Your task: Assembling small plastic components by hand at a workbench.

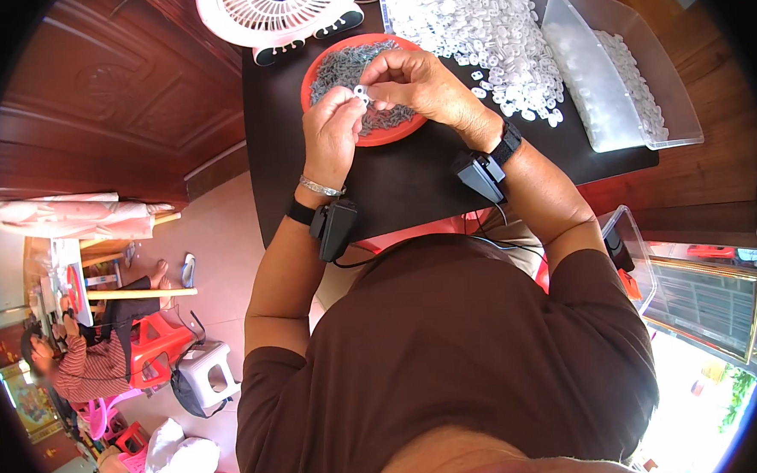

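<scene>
Over a round red basin (399, 135) full of small grey screw-like pieces (336, 72), my two hands meet. Between the fingertips of my left hand (332, 129) is a small white plastic piece with holes (361, 92). My right hand (413, 85) comes in from the other side, thumb and forefinger pinched together right at that white piece. Whether a grey piece is also in the right fingers is too small to tell. To the right of the basin a big heap of similar white pieces (506, 58) spreads over the dark table (410, 183).
A clear plastic bin (594, 97) with more white pieces stands at the table's right end. A pink-white fan (281, 6) sits at the far left. Black boxes are strapped to both my wrists, with cables hanging down. Another person (94, 363) sits off to the left by stools.
</scene>
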